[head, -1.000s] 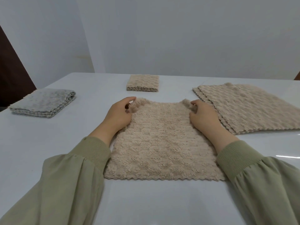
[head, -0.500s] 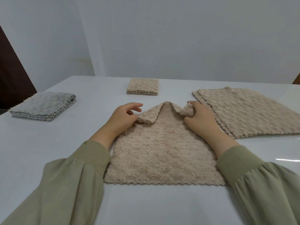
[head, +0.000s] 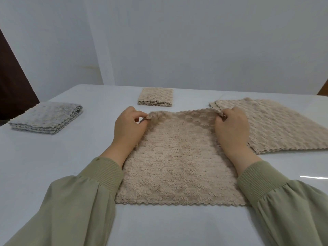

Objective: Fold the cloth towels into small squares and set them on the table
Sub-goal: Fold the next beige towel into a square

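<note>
Bench (head: 53,157): white, glossy; pale wall (head: 195,41) behind.
Grey stack (head: 46,118): folded, far left, well apart from the work.
Left hand (head: 130,125): far-left corner of beige towel (head: 177,166) pinched.
Folded square (head: 155,96): one done, set beyond the towel.
Change: corners were drawn inward to a peak half a second ago; far edge is now stretched straight between the hands.
Meaning: first fold judged only begun; towel otherwise flat at bench centre.
Right hand (head: 230,126): far-right corner pinched.
Unfolded pile (head: 275,128): just beside right hand.
</note>
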### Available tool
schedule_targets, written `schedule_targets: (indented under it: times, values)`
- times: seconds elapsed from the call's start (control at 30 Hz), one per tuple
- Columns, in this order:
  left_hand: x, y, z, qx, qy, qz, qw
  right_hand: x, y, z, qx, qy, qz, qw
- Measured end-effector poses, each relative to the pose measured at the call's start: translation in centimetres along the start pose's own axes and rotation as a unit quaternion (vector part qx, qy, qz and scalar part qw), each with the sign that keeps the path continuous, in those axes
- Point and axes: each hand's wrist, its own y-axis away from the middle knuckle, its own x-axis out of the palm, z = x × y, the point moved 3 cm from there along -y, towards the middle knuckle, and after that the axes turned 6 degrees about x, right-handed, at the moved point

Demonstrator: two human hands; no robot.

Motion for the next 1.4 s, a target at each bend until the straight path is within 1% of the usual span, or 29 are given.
schedule_targets:
  times: [0.07, 0.17, 0.23, 0.33, 0.4, 0.47, 0.5, 0.57, 0.67, 0.73, 0.8, 0.93, 0.97, 1.0, 1.03, 1.07, 1.1, 1.13, 1.17, 1.23, 1.3, 1.37, 1.4]
  values:
    - [-0.2, 0.1, -0.1, -0.021, 0.011, -0.016, 1.000, -0.1, -0.2, 0.0, 0.018, 0.035, 0.022, 0.999]
    - [-0.3, 0.2, -0.4, -0.060, 0.051, -0.026, 0.997, -0.2, -0.3, 0.0, 0.049, 0.014, 0.055, 0.997]
    - [-0.1, 0.4, -0.4, -0.106, 0.105, -0.019, 0.989, -0.1, -0.4, -0.2, 0.071, -0.052, 0.078, 0.993]
    - [0.2, 0.6, -0.4, -0.156, 0.205, -0.010, 0.966, 0.0, -0.6, -0.1, 0.110, -0.165, 0.118, 0.973]
    - [0.0, 0.4, -0.8, -0.139, 0.261, -0.030, 0.955, -0.6, -0.9, 0.5, 0.115, -0.239, 0.107, 0.958]
    - [-0.2, 0.2, -1.1, -0.104, 0.283, -0.034, 0.953, -1.7, -1.2, 1.5, 0.082, -0.328, 0.062, 0.939]
    - [-0.2, 0.3, -1.3, -0.102, 0.288, -0.028, 0.952, -2.2, -1.2, 1.7, 0.068, -0.343, 0.042, 0.936]
    - [0.1, 0.7, -1.2, -0.141, 0.303, -0.021, 0.942, -2.3, -0.6, 1.7, 0.065, -0.313, 0.033, 0.947]
    - [0.0, 1.3, -0.9, -0.226, 0.336, -0.030, 0.914, -0.8, 0.6, 0.3, 0.095, -0.209, 0.064, 0.971]
    - [-0.5, 1.7, -1.0, -0.254, 0.337, -0.038, 0.906, -0.7, 0.8, -0.5, 0.104, -0.195, 0.048, 0.974]
    - [-0.8, 2.1, -1.2, -0.262, 0.339, -0.047, 0.902, -1.5, 1.0, -0.7, 0.110, -0.190, 0.023, 0.975]
    - [-1.0, 3.2, -1.9, -0.259, 0.291, -0.017, 0.921, -3.2, 1.7, -1.3, 0.142, -0.220, -0.012, 0.965]
    - [-1.0, 3.5, -2.1, -0.262, 0.282, -0.005, 0.923, -3.7, 1.9, -1.4, 0.142, -0.210, -0.011, 0.967]
    - [-1.1, 3.8, -2.2, -0.257, 0.250, 0.009, 0.933, -4.1, 2.0, -1.7, 0.137, -0.186, -0.004, 0.973]
    - [-1.4, 4.0, -2.3, -0.233, 0.163, 0.038, 0.958, -4.3, 2.0, -1.9, 0.125, -0.137, 0.013, 0.983]
    - [-1.6, 4.2, -2.6, -0.186, 0.017, 0.076, 0.980, -4.5, 2.0, -2.2, 0.109, -0.061, 0.038, 0.991]
    - [-1.7, 4.5, -3.0, -0.125, -0.128, 0.107, 0.978, -4.6, 2.2, -2.4, 0.092, 0.024, 0.072, 0.993]
    - [-1.8, 4.6, -3.3, -0.061, -0.210, 0.116, 0.969, -4.5, 2.4, -2.6, 0.074, 0.091, 0.103, 0.988]
    - [-1.8, 4.8, -3.8, -0.016, -0.229, 0.112, 0.967, -4.6, 2.7, -2.6, 0.056, 0.130, 0.131, 0.981]
    - [-1.5, 5.1, -4.7, 0.044, -0.190, 0.125, 0.973, -4.5, 3.6, -2.1, 0.023, 0.148, 0.189, 0.970]
    - [-0.4, 5.5, -5.0, 0.082, -0.165, 0.210, 0.960, -3.8, 4.7, -1.7, -0.006, 0.151, 0.262, 0.953]
    - [0.8, 6.2, -4.7, 0.081, -0.191, 0.310, 0.928, -3.0, 5.6, -1.6, -0.034, 0.171, 0.312, 0.934]
    - [1.1, 6.3, -4.3, 0.072, -0.205, 0.335, 0.917, -2.7, 5.8, -1.6, -0.041, 0.176, 0.321, 0.930]
